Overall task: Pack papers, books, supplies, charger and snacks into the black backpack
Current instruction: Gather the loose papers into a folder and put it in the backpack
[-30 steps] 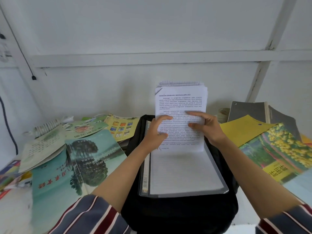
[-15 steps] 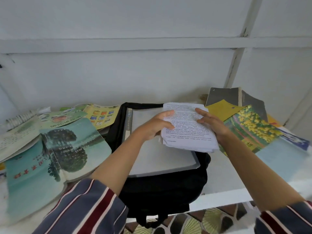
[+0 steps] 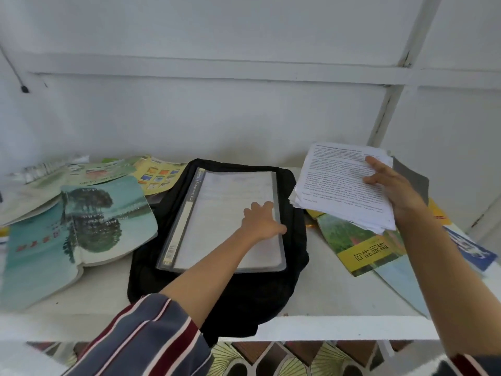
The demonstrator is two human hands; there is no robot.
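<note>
The black backpack (image 3: 244, 291) lies flat on the white shelf, with a clear plastic folder (image 3: 217, 213) of white sheets resting on top of it. My left hand (image 3: 261, 221) is on the folder's right edge, fingers curled over the rim. My right hand (image 3: 393, 188) holds a thick stack of printed papers (image 3: 341, 183) up to the right of the backpack, above the books there.
A teal book with a tree cover (image 3: 81, 226) and other booklets (image 3: 157, 175) lie left of the backpack. A green-and-yellow book (image 3: 360, 248), a grey book and blue sheets lie to the right. The white shelf edge (image 3: 339, 327) runs along the front, with patterned floor below.
My right hand has carried the paper stack off the folder to the right and holds it alone. My left hand let go of the papers and dropped onto the folder's right edge.
</note>
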